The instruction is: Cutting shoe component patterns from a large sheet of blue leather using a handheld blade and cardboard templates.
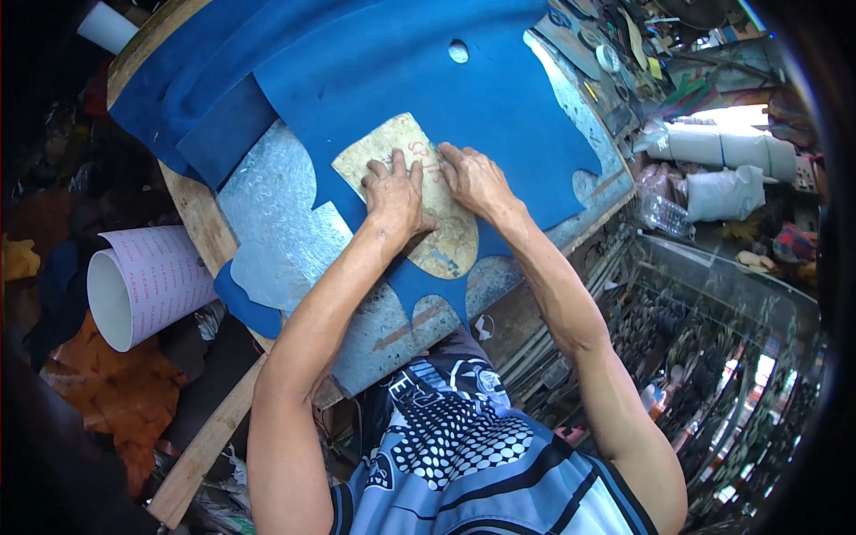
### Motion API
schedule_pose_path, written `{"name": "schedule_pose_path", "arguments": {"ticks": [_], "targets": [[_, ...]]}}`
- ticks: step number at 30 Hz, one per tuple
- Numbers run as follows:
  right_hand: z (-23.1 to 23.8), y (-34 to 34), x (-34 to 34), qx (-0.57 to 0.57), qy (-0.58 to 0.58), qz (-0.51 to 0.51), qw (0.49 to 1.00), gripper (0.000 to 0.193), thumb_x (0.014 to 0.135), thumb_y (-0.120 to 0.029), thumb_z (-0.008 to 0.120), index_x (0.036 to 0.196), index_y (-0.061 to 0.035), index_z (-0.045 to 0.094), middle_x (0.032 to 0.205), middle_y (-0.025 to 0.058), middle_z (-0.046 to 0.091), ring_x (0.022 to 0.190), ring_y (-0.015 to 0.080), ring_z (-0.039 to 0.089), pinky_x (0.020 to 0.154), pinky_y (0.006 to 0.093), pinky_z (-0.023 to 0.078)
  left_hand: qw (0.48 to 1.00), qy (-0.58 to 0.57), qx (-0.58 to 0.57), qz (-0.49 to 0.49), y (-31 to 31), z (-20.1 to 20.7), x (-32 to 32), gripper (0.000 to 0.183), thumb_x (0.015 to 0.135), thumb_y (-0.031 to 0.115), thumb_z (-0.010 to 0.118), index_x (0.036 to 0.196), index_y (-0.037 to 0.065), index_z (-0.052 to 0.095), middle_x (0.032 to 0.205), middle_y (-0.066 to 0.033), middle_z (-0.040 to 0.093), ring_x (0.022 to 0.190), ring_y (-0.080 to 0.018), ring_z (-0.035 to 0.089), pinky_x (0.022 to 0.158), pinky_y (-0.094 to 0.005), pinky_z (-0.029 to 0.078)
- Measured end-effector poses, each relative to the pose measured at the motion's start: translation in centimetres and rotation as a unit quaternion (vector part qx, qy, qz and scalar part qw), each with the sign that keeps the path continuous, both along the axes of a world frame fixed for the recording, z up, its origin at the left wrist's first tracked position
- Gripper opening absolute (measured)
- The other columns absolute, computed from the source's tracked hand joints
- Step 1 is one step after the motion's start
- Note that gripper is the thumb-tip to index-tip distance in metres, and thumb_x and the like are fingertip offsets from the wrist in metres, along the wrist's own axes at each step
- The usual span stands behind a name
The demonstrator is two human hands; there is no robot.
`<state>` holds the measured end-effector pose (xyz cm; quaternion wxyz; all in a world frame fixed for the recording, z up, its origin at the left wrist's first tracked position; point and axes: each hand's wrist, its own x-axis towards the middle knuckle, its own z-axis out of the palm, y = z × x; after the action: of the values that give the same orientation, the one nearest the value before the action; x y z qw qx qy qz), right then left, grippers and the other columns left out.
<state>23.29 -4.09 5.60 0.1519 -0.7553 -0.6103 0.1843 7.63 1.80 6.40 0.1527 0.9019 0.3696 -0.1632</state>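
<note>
A worn cream-coloured pattern piece (pixel 403 132) with red markings lies on a large blue sheet of leather (pixel 535 111). Its rounded end points toward me. My left hand (pixel 394 192) rests on the pattern with its fingers spread, holding it flat. Along the pattern's right edge, my right hand (pixel 477 183) is closed, fingertips down near the leather. Whatever those fingers pinch, if anything, is hidden. Curved cut-outs show along the leather's near edge, and a small oval hole (pixel 458 51) pierces it farther off.
Under the leather is a metal-topped table (pixel 272 192) with a wooden edge. A white printed roll (pixel 152 285) and brown leather (pixel 116 383) lie to the left. Several small tools and a tape roll (pixel 607 59) sit at the far right, near wrapped white bundles (pixel 722 150).
</note>
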Motion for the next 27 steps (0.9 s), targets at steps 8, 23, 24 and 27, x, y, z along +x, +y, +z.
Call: {"name": "schedule_pose_path", "arguments": {"ticks": [8, 23, 24, 27], "targets": [[2.5, -9.2, -2.0, -0.066, 0.016, -0.092, 0.993, 0.032, 0.096, -0.02, 0.053, 0.125, -0.0067, 0.054, 0.095, 0.026, 0.064, 0.091, 0.0455, 0.063, 0.079, 0.0536, 0.051, 0.999, 0.008, 0.04, -0.024, 0.3, -0.5, 0.0, 0.109, 0.061, 0.069, 0.08, 0.146, 0.011, 0.044, 0.146, -0.0191, 0.037, 0.124, -0.0495, 0.045, 0.087, -0.0515, 0.052], [2.2, -17.5, -10.4, -0.05, 0.124, -0.306, 0.943, 0.04, 0.094, -0.021, 0.057, 0.127, -0.0006, 0.052, 0.098, 0.0296, 0.066, 0.09, 0.0488, 0.064, 0.076, 0.0535, 0.052, 0.999, -0.018, 0.035, -0.032, 0.5, -0.8, 0.1, 0.111, 0.059, 0.066, 0.083, 0.144, 0.008, 0.044, 0.144, -0.0238, 0.04, 0.114, -0.0526, 0.053, 0.086, -0.0558, 0.053], [2.3, -17.6, -10.7, -0.055, 0.129, -0.314, 0.939, 0.039, 0.094, -0.021, 0.057, 0.127, -0.0006, 0.052, 0.097, 0.0298, 0.066, 0.09, 0.0489, 0.064, 0.076, 0.0536, 0.052, 0.999, -0.013, 0.034, -0.035, 0.5, -0.7, 0.1, 0.11, 0.06, 0.067, 0.082, 0.144, 0.008, 0.044, 0.143, -0.0239, 0.04, 0.113, -0.0523, 0.054, 0.084, -0.0551, 0.054], [2.3, -17.5, -11.4, -0.043, 0.138, -0.325, 0.934, 0.036, 0.094, -0.02, 0.057, 0.122, 0.0005, 0.051, 0.095, 0.0302, 0.066, 0.088, 0.049, 0.064, 0.074, 0.0541, 0.051, 0.998, -0.014, 0.042, -0.043, 0.6, -0.9, 0.0, 0.108, 0.06, 0.068, 0.082, 0.142, 0.007, 0.046, 0.141, -0.0242, 0.041, 0.112, -0.0518, 0.055, 0.082, -0.0542, 0.055]]}}
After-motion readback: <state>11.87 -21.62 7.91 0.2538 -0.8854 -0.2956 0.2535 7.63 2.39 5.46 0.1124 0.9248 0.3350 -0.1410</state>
